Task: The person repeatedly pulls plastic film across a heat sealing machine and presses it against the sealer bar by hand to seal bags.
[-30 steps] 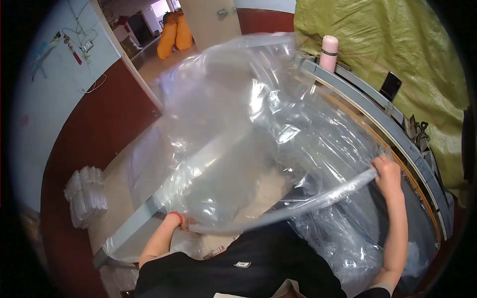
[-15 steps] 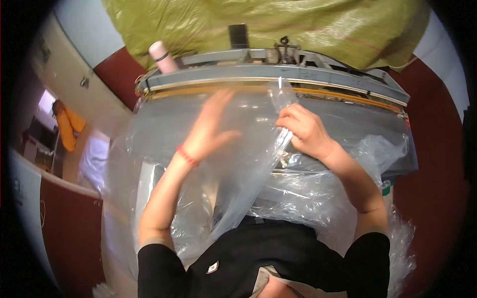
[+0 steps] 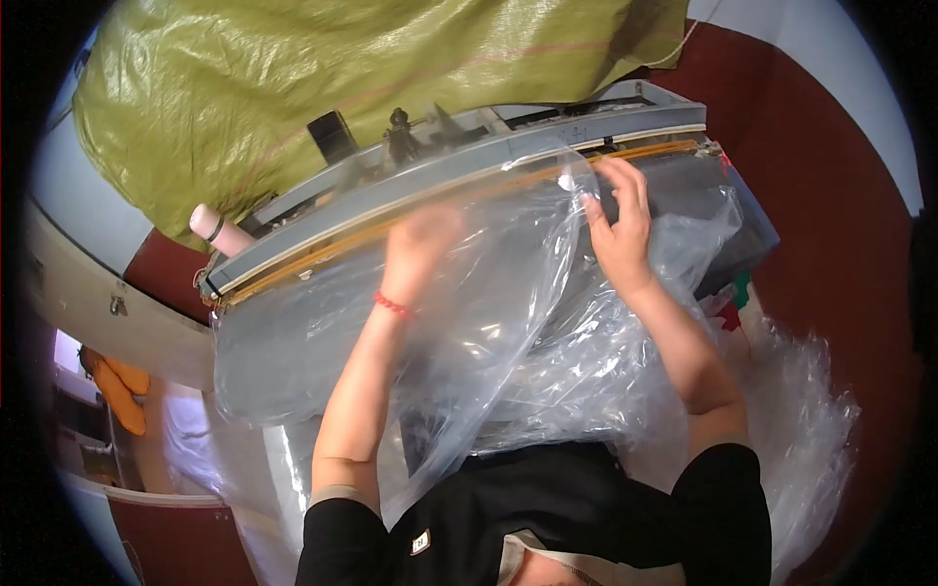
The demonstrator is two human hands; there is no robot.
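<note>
1. Spreading over the grey-railed bench (image 3: 508, 151), clear plastic film (image 3: 557, 371) lay in loose folds before the person and at the lower right.
2. Behind the bench hung a wrinkled yellow-green tarp (image 3: 391, 59).
3. Along the near side of the rail ran an orange strip (image 3: 664, 148).
4. The 2 hands were apart. The right hand (image 3: 620, 215) was at the film's edge near the strip, thumb and fingers parted.
5. The left hand (image 3: 425, 239) was blurred over the film; whether it gripped anything could not be told.
6. A pink bottle (image 3: 220, 231) stood by the bench's left end.
7. A dark, phone-like slab (image 3: 332, 137) leaned near the tarp.
8. Red beads (image 3: 394, 308) circled the left wrist.
</note>
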